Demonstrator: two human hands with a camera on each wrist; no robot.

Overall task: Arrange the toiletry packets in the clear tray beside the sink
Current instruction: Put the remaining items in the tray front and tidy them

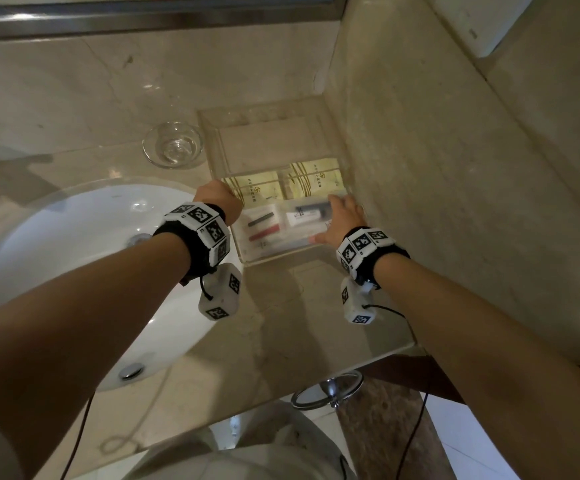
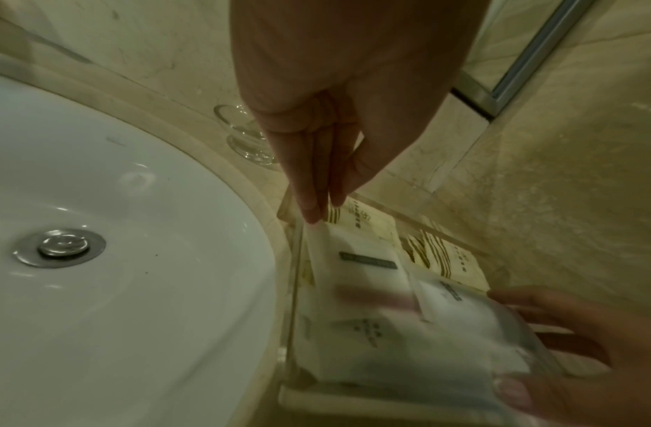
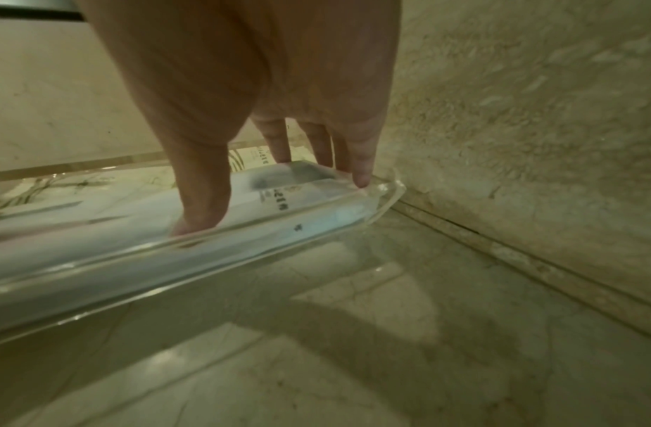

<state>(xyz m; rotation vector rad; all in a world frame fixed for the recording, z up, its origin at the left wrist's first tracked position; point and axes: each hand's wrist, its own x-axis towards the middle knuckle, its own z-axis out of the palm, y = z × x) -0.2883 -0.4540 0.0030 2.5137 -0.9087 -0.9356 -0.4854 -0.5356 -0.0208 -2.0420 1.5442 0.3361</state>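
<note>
The clear tray [image 1: 214, 150] stands on the marble counter in the corner by the wall. Two gold-striped packets [image 1: 257, 190] [image 1: 313, 180] lie side by side across its middle. In front of them lie two white packets: the left one [image 1: 262, 232] shows red and dark items, the right one [image 1: 304, 216] a dark item. My left hand [image 1: 217, 199] points down at the tray's left side and pinches the left white packet's far corner [image 2: 314, 234]. My right hand [image 1: 342, 220] lies spread on the right white packet [image 3: 298, 196], thumb at the tray's front rim.
A small glass bowl [image 1: 173, 144] sits left of the tray. The white sink [image 1: 74, 254] with its metal drain [image 2: 60, 245] borders the tray's left side. The stone wall [image 1: 455, 168] runs close along the right. A chrome ring [image 1: 328, 389] hangs below the counter edge.
</note>
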